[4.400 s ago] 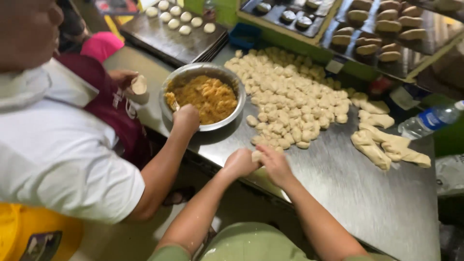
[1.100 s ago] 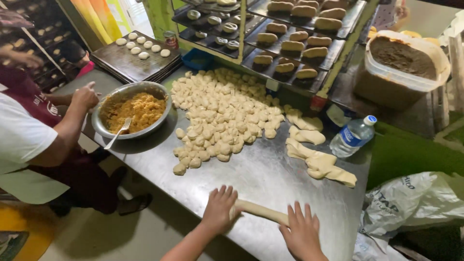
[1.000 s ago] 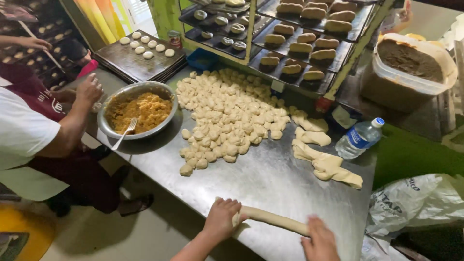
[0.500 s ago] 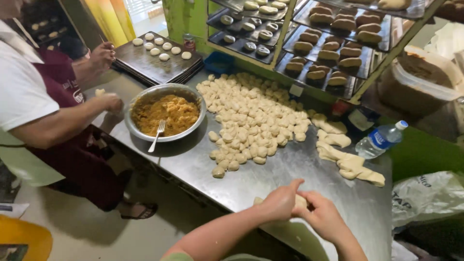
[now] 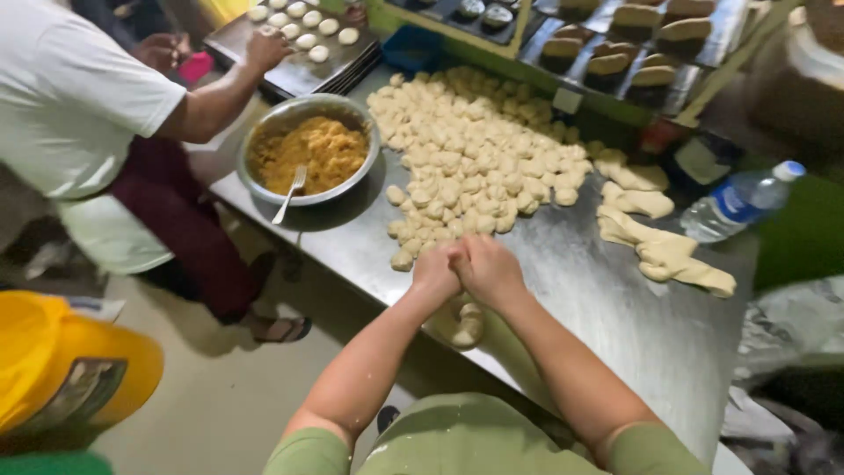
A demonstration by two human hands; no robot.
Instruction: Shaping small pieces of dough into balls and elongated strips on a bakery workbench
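From the head view I judge I'm at the portioning step: my left hand point(image 5: 437, 271) and right hand point(image 5: 489, 268) are pressed together at the near edge of the steel bench point(image 5: 633, 325), both curled closed around the top of a dough rope point(image 5: 466, 321) whose pale, lumpy end hangs just below my wrists. The next move, as I read it, calls for a clean pinch to part one piece without stretching the rest. The dough looks soft, cream-coloured and matte. Just beyond my hands lies the heap of cut dough pieces point(image 5: 475, 149); to the right, loose dough strips point(image 5: 668, 251) and a water bottle point(image 5: 738, 200). Far left, a metal bowl of yellow filling point(image 5: 308, 157) sits by another person's arm point(image 5: 220, 97)
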